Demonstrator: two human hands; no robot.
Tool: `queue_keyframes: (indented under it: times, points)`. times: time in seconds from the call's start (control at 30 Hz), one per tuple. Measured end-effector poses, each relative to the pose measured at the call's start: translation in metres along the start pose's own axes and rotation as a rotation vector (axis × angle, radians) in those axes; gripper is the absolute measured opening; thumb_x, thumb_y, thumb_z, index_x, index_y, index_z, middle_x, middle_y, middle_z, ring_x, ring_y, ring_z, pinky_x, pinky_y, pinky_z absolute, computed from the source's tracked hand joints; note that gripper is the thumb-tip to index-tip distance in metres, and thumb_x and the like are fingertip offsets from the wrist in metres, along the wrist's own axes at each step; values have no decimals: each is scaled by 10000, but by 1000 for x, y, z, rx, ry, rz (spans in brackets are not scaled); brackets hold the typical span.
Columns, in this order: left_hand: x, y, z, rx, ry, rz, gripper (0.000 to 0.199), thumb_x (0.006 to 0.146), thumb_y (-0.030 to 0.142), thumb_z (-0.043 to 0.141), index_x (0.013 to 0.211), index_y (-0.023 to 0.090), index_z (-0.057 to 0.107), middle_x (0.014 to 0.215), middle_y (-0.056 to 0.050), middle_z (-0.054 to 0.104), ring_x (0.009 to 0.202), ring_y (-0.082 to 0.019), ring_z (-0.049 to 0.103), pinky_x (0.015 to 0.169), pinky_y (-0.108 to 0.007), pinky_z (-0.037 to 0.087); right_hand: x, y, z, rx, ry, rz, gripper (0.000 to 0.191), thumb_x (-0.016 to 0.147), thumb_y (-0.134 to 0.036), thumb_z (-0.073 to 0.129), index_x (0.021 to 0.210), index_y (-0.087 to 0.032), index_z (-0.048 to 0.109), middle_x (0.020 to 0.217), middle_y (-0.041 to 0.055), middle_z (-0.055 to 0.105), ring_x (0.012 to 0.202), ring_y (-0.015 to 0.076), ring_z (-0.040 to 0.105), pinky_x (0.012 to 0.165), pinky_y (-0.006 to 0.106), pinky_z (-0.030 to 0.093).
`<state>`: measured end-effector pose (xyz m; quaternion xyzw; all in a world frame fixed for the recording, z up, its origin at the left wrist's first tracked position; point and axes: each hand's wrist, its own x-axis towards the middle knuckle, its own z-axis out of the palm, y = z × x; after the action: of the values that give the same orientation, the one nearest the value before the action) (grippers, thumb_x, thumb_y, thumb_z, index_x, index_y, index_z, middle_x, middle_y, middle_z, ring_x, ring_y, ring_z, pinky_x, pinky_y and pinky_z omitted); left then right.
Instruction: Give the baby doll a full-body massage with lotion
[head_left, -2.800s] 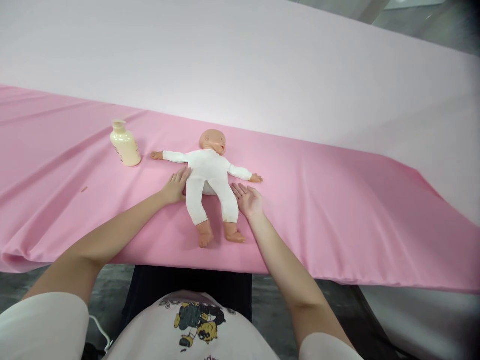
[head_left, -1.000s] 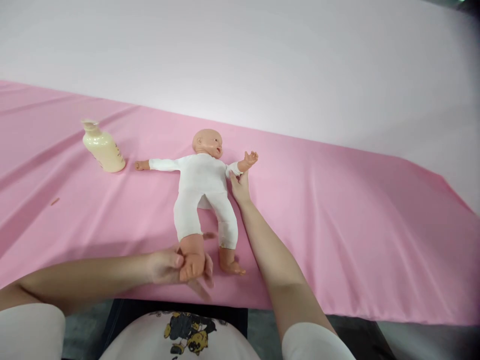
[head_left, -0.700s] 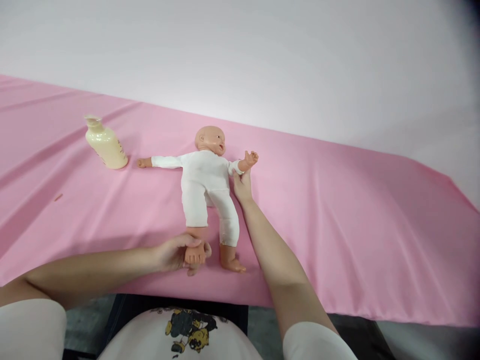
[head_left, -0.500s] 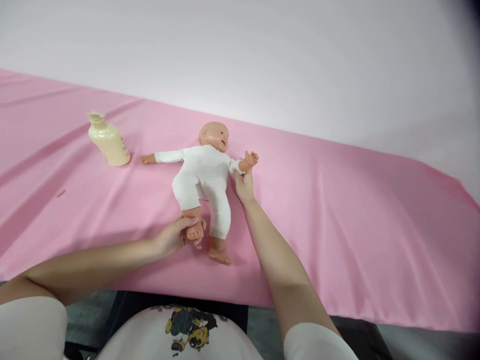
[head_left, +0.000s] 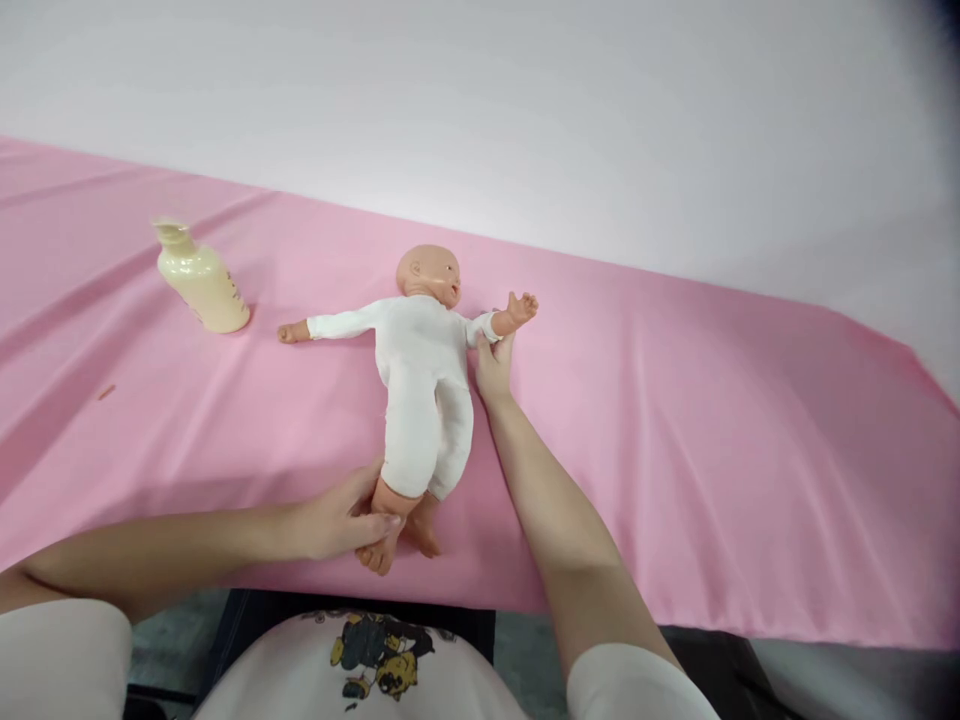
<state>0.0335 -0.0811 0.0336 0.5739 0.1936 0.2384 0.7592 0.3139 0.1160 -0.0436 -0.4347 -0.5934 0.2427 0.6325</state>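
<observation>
A baby doll (head_left: 420, 350) with a white cloth body lies on its back on the pink cloth, its head turned to the right. Around the ankle of the doll's leg on the left is my left hand (head_left: 352, 515), with the thumb across the foot. That leg is stretched out toward the table's near edge, and the other foot lies partly behind it. My right hand (head_left: 493, 368) grips the doll's arm on the right near the forearm, its fingers partly hidden beneath it. The doll's other arm reaches out to the left.
A pale yellow pump bottle (head_left: 202, 285) stands left of the doll. A small brownish strip (head_left: 106, 392) lies on the pink cloth (head_left: 675, 450), which covers the table and hangs in folds. Behind the table rises a white wall (head_left: 480, 110).
My left hand has drawn the doll's leg toward me, straightening it from a bent pose. The doll's arm in my right hand has shifted slightly right.
</observation>
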Motion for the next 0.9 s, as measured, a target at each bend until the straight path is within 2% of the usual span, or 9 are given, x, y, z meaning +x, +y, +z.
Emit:
queue_keyframes:
  times: [0.1, 0.2, 0.37, 0.57, 0.7, 0.8, 0.9]
  points:
    - [1, -4, -6, -11, -37, -93, 398, 896, 467, 636, 1135, 168, 527, 820, -22, 633, 690, -143, 598, 607, -260, 466, -1, 7, -2, 31, -12, -20, 678, 914, -570, 548, 1499, -292, 348, 1558, 89, 433, 1462, 251, 421, 1227, 533, 345]
    - [9, -15, -21, -126, -8, -179, 452, 829, 501, 709, 1085, 170, 540, 766, 1, 602, 646, -127, 551, 591, -260, 441, -2, 4, -3, 42, -110, -53, 656, 886, -603, 585, 1446, -291, 443, 1486, 85, 527, 1384, 274, 508, 1200, 539, 381]
    - [21, -28, -40, -305, 39, -147, 440, 797, 502, 727, 1068, 184, 586, 728, 4, 608, 614, -120, 520, 618, -276, 404, -5, -3, -4, -79, -245, -145, 553, 876, -622, 596, 1302, -269, 590, 1348, 78, 649, 1324, 287, 552, 1180, 544, 389]
    - [28, -24, -45, -377, 7, -86, 498, 835, 545, 676, 1101, 143, 552, 697, -17, 630, 557, -133, 526, 570, -284, 396, -5, -9, -5, -240, -303, -306, 446, 928, -579, 519, 1230, -267, 622, 1246, 79, 693, 1233, 286, 585, 1135, 553, 410]
    - [37, -20, -52, -474, 102, -79, 522, 792, 575, 682, 1031, 117, 604, 680, -31, 616, 550, -130, 501, 549, -285, 380, -5, -17, -4, -274, -331, -351, 387, 950, -519, 505, 1222, -265, 615, 1248, 83, 688, 1219, 282, 585, 1125, 553, 406]
    - [41, -17, -61, -476, 182, -57, 494, 780, 559, 686, 967, 104, 635, 647, -29, 600, 529, -118, 466, 581, -300, 388, -5, -19, -4, -310, -348, -343, 379, 940, -522, 505, 1201, -270, 616, 1230, 80, 693, 1216, 292, 589, 1117, 552, 408]
    - [43, -15, -66, -473, 257, -40, 492, 752, 537, 719, 955, 93, 654, 645, -40, 599, 576, -137, 495, 601, -301, 394, -4, -15, -4, -332, -367, -373, 358, 922, -475, 525, 1199, -268, 616, 1234, 81, 686, 1227, 297, 588, 1127, 548, 401]
